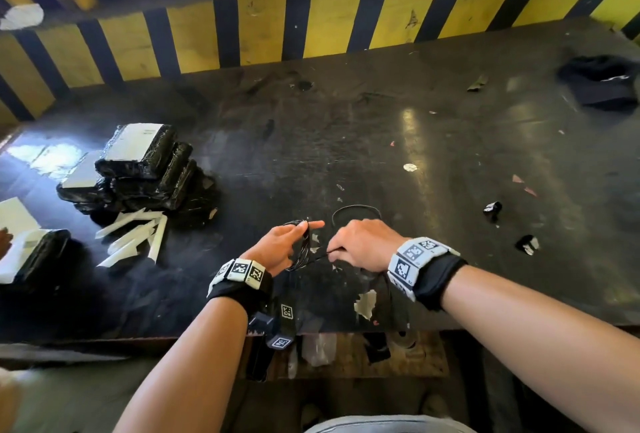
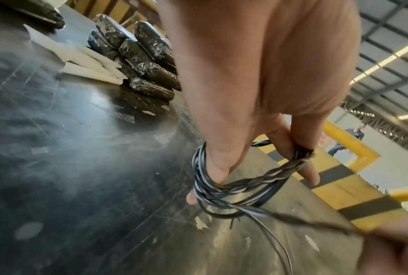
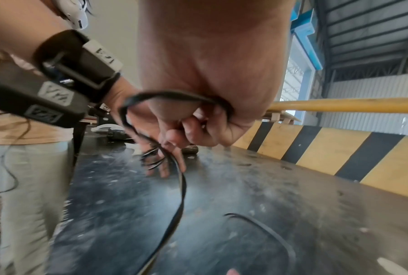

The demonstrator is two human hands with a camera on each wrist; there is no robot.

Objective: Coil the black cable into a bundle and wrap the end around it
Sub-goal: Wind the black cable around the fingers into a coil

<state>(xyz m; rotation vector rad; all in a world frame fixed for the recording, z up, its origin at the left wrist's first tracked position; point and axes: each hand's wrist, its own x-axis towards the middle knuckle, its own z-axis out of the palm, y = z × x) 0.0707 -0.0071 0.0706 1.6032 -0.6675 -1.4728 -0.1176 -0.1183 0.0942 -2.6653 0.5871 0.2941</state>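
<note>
Daylight glares off the table [image 1: 408, 127]; wrist views blurred, edges bent.

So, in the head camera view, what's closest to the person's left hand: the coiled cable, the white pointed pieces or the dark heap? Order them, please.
1. The coiled cable: looped round fingers of the left hand.
2. The white pointed pieces: on the table, to the hand's left.
3. The dark heap: at the table's far right corner.
</note>
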